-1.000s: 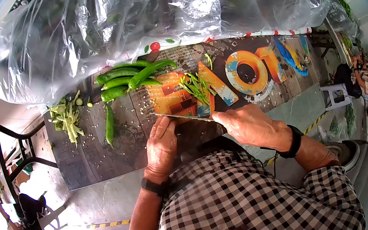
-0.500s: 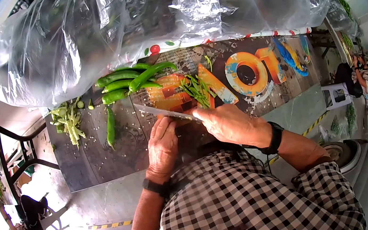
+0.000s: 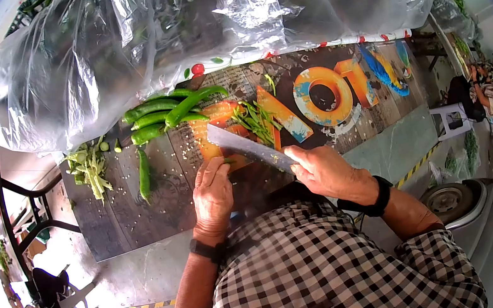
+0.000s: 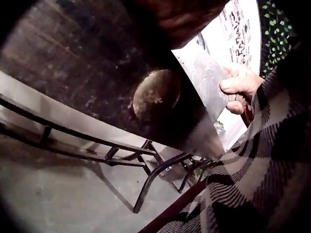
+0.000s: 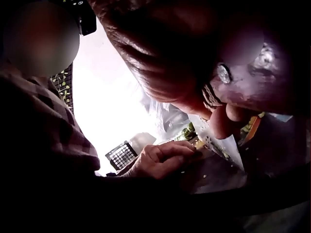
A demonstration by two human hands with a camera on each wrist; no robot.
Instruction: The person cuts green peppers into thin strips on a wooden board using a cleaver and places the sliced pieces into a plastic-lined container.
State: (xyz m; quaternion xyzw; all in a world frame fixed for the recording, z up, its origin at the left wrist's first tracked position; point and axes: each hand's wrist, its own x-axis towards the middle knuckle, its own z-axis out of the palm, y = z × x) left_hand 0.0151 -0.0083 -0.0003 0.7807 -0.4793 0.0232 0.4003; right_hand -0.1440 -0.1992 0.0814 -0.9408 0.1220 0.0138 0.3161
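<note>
My right hand (image 3: pixel 332 173) grips a broad knife (image 3: pixel 249 147) by its handle end, the blade slanting up and left over the table with its wide face showing. Small bits cling to the blade (image 4: pixel 201 73) in the left wrist view. My left hand (image 3: pixel 213 200) is at the table's near edge with its fingers curled; a bit of green pepper shows at the fingertips, mostly hidden. Beyond the knife lies a pile of cut green strips (image 3: pixel 258 123). Whole green peppers (image 3: pixel 152 118) are heaped farther back, and one single pepper (image 3: pixel 144 174) lies left of my left hand.
Pale pepper cores (image 3: pixel 91 171) are heaped at the table's left. White seeds dot the dark wooden tabletop (image 3: pixel 122 220). Clear plastic sheeting (image 3: pixel 188 22) covers things along the back. A white stool (image 3: pixel 453 120) and a seated person (image 3: pixel 492 93) are at the right.
The knife has moved from beside my left fingertips toward the right, and its blade has turned to show its wide face. My left hand has stayed nearly in place.
</note>
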